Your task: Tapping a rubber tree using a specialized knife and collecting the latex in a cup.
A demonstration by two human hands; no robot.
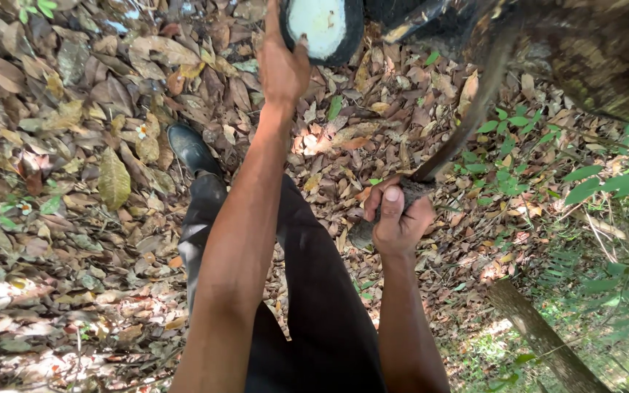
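Right hand (pixel 398 222) clenches a dark curved tool handle (pixel 449 149) by the trunk (pixel 598 58); left hand (pixel 283 69) grips the black cup of white latex (pixel 322 25) above leaf-strewn ground (pixel 74 182).

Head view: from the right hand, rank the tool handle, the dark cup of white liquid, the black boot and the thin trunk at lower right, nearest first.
1. Tool handle: gripped in the right hand.
2. Thin trunk: lower right, on the ground.
3. Black boot: to the left, among dry leaves.
4. Dark cup of white liquid: top, at the left hand.
Trunk and boot are close to call.
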